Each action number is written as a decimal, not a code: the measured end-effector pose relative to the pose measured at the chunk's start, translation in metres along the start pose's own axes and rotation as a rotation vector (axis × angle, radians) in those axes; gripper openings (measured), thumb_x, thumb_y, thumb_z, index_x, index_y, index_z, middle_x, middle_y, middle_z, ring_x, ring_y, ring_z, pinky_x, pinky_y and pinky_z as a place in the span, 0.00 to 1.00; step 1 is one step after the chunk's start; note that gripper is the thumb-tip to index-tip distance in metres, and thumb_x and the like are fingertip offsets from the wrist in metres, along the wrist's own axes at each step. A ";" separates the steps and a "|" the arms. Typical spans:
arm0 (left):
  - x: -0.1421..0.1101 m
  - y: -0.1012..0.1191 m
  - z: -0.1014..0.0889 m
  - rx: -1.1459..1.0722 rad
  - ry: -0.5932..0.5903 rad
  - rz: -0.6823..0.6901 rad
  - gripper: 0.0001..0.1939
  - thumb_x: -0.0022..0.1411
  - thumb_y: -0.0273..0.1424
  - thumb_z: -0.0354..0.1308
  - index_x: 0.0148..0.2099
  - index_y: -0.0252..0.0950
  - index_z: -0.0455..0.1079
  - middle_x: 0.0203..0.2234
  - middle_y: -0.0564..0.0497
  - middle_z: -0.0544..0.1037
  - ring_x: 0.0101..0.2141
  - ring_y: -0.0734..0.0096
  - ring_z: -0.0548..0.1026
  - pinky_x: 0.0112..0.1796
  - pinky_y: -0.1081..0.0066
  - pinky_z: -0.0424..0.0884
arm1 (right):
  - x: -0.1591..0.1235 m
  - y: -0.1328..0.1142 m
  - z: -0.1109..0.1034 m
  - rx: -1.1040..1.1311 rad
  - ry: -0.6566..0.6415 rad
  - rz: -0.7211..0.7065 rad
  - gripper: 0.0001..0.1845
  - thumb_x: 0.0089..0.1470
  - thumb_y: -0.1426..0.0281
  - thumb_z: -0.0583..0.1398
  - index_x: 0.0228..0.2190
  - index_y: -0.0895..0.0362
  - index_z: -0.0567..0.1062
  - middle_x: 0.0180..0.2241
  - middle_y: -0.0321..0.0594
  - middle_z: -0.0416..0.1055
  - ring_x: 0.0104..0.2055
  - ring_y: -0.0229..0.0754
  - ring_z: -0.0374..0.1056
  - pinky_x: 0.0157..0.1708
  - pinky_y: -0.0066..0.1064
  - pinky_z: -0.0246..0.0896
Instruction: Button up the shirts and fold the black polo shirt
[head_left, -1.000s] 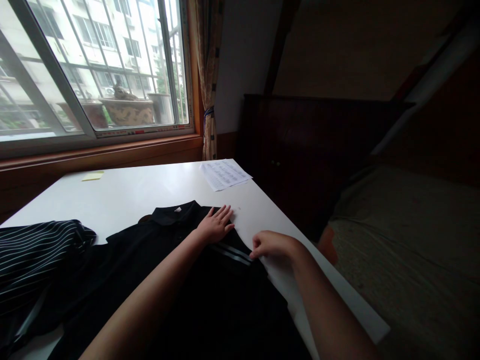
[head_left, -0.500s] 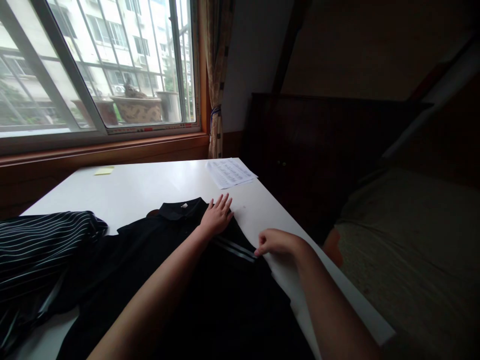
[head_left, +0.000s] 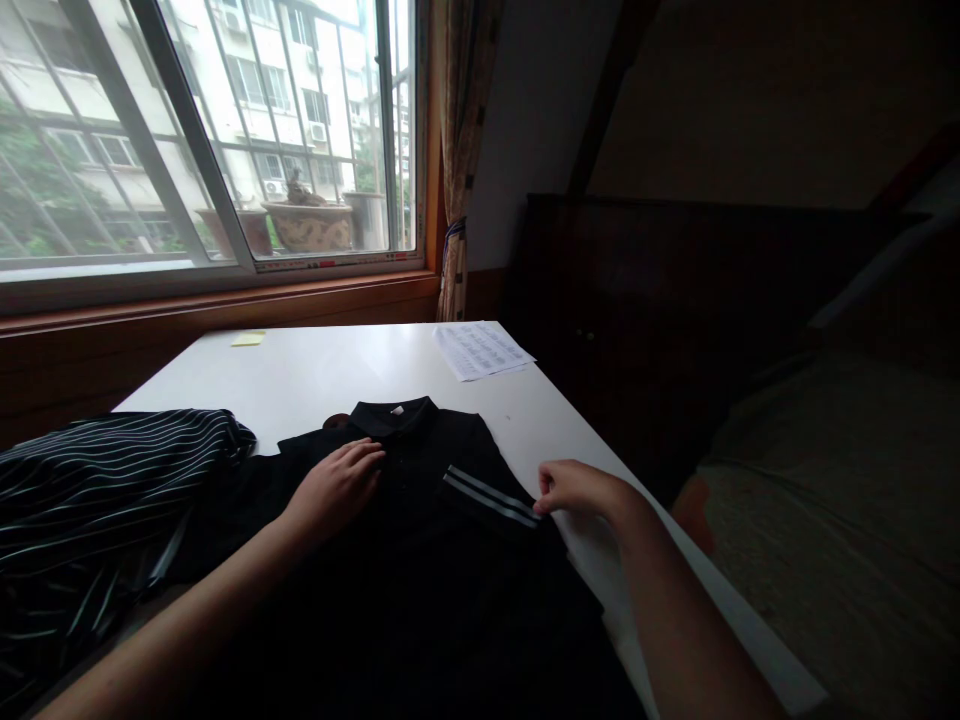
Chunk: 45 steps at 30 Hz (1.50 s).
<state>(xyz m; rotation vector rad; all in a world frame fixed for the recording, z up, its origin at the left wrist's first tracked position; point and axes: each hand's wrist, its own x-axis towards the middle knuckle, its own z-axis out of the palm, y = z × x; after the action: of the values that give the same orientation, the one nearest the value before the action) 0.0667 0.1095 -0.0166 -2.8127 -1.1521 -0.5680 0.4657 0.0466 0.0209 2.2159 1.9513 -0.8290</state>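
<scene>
Black collared cloth shirt (head_left: 420, 545) is lying at six o'clock on the smooth white table (head_left: 352, 365), the left hand (head_left: 339, 485) resting loosely on it, the right hand (head_left: 576, 486) pinching its grey-striped sleeve hem (head_left: 491, 497) at five, uneven tugging possibly risking creases

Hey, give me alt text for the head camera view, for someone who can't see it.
A person's right hand pinches the striped sleeve cuff of a black collared shirt spread on a white table, while the left hand lies near its collar. White-striped dark fabric lies at left; printed papers lie beyond.
</scene>
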 end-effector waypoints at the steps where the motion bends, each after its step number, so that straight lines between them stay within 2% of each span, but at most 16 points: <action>1: -0.008 -0.013 0.001 0.031 -0.041 -0.051 0.20 0.70 0.37 0.47 0.60 0.39 0.69 0.59 0.46 0.70 0.62 0.57 0.64 0.62 0.55 0.61 | 0.000 -0.010 0.000 -0.010 0.052 -0.033 0.12 0.45 0.65 0.67 0.30 0.58 0.75 0.32 0.41 0.74 0.35 0.44 0.69 0.33 0.30 0.58; 3: -0.020 -0.033 0.007 0.066 -0.124 -0.118 0.25 0.70 0.41 0.45 0.64 0.38 0.64 0.64 0.46 0.64 0.65 0.55 0.57 0.64 0.51 0.54 | 0.002 -0.035 0.004 -0.020 0.171 -0.115 0.09 0.54 0.64 0.61 0.36 0.57 0.75 0.42 0.45 0.73 0.45 0.45 0.68 0.44 0.31 0.59; 5: -0.027 -0.044 0.014 0.075 -0.171 -0.155 0.28 0.71 0.43 0.43 0.68 0.39 0.58 0.67 0.46 0.58 0.67 0.55 0.53 0.65 0.50 0.50 | 0.010 -0.064 0.014 -0.019 0.285 -0.233 0.12 0.61 0.65 0.55 0.42 0.55 0.74 0.49 0.45 0.70 0.53 0.44 0.65 0.54 0.31 0.54; 7: -0.030 -0.046 0.020 0.081 -0.183 -0.185 0.29 0.71 0.43 0.42 0.69 0.39 0.54 0.68 0.47 0.54 0.67 0.56 0.50 0.65 0.50 0.49 | 0.022 -0.091 0.030 -0.027 0.404 -0.434 0.15 0.63 0.66 0.54 0.48 0.55 0.73 0.50 0.45 0.68 0.53 0.43 0.64 0.57 0.30 0.53; 8: -0.031 -0.046 0.022 0.087 -0.184 -0.196 0.29 0.71 0.43 0.42 0.70 0.39 0.53 0.68 0.47 0.53 0.68 0.56 0.50 0.65 0.50 0.49 | 0.030 -0.103 0.039 -0.037 0.448 -0.491 0.18 0.63 0.65 0.54 0.52 0.55 0.71 0.52 0.45 0.67 0.54 0.44 0.63 0.58 0.31 0.54; 12: -0.033 -0.037 0.025 0.121 -0.186 -0.228 0.29 0.72 0.43 0.41 0.70 0.41 0.52 0.69 0.48 0.52 0.68 0.57 0.48 0.65 0.50 0.47 | 0.057 -0.126 0.069 -0.083 0.551 -0.462 0.25 0.63 0.64 0.54 0.58 0.60 0.66 0.59 0.50 0.62 0.62 0.49 0.56 0.63 0.36 0.49; 15: -0.035 -0.032 0.025 0.145 -0.185 -0.257 0.29 0.72 0.43 0.41 0.70 0.42 0.51 0.69 0.48 0.51 0.68 0.54 0.48 0.64 0.47 0.47 | 0.066 -0.124 0.076 -0.082 0.572 -0.428 0.27 0.64 0.61 0.53 0.59 0.62 0.66 0.62 0.51 0.59 0.64 0.52 0.52 0.66 0.41 0.43; 19: -0.029 -0.027 0.023 0.137 -0.182 -0.250 0.28 0.71 0.42 0.43 0.69 0.39 0.55 0.68 0.46 0.54 0.68 0.50 0.49 0.62 0.44 0.50 | 0.067 -0.111 0.076 -0.098 0.580 -0.410 0.28 0.64 0.58 0.51 0.60 0.59 0.64 0.64 0.48 0.57 0.66 0.51 0.51 0.67 0.43 0.38; 23: -0.002 -0.024 0.028 0.118 -0.169 -0.178 0.26 0.71 0.41 0.43 0.66 0.35 0.60 0.65 0.41 0.61 0.66 0.51 0.53 0.64 0.47 0.49 | 0.065 -0.101 0.076 -0.114 0.587 -0.376 0.29 0.64 0.57 0.50 0.61 0.57 0.64 0.65 0.47 0.56 0.67 0.48 0.50 0.67 0.42 0.37; 27: 0.032 -0.022 0.043 0.117 -0.166 -0.172 0.26 0.71 0.41 0.43 0.62 0.30 0.65 0.62 0.35 0.65 0.65 0.49 0.57 0.63 0.49 0.51 | 0.066 -0.096 0.076 -0.121 0.597 -0.362 0.30 0.65 0.55 0.50 0.61 0.57 0.64 0.65 0.47 0.56 0.67 0.48 0.50 0.68 0.42 0.37; 32: 0.061 -0.026 0.060 0.103 -0.160 -0.159 0.27 0.72 0.43 0.41 0.62 0.32 0.63 0.62 0.36 0.65 0.65 0.51 0.56 0.64 0.49 0.48 | 0.074 -0.087 0.071 -0.134 0.591 -0.306 0.30 0.65 0.55 0.49 0.62 0.57 0.63 0.66 0.48 0.54 0.67 0.49 0.49 0.67 0.42 0.36; 39: 0.078 -0.043 0.064 0.052 -0.210 -0.122 0.30 0.72 0.46 0.39 0.67 0.36 0.57 0.66 0.40 0.58 0.67 0.55 0.52 0.65 0.50 0.43 | 0.083 -0.076 0.064 -0.148 0.566 -0.276 0.31 0.65 0.55 0.48 0.62 0.58 0.62 0.67 0.47 0.52 0.68 0.48 0.47 0.68 0.41 0.35; 42: 0.071 -0.059 0.057 0.041 -0.238 -0.143 0.30 0.72 0.46 0.39 0.68 0.38 0.56 0.67 0.42 0.56 0.68 0.57 0.48 0.65 0.49 0.41 | 0.082 -0.075 0.064 -0.152 0.555 -0.291 0.32 0.65 0.54 0.47 0.63 0.58 0.61 0.67 0.46 0.52 0.69 0.47 0.47 0.68 0.41 0.35; 45: 0.057 -0.083 0.045 0.041 -0.270 -0.202 0.31 0.72 0.47 0.37 0.71 0.41 0.50 0.69 0.45 0.50 0.69 0.56 0.43 0.64 0.46 0.40 | 0.082 -0.074 0.065 -0.157 0.549 -0.285 0.32 0.65 0.54 0.47 0.63 0.58 0.61 0.68 0.45 0.51 0.69 0.46 0.46 0.68 0.41 0.34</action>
<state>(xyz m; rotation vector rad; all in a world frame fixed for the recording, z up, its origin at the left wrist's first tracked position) 0.0607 0.2158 -0.0462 -2.8207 -1.4865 -0.1714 0.3775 0.1081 -0.0484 2.2677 2.5039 -0.0610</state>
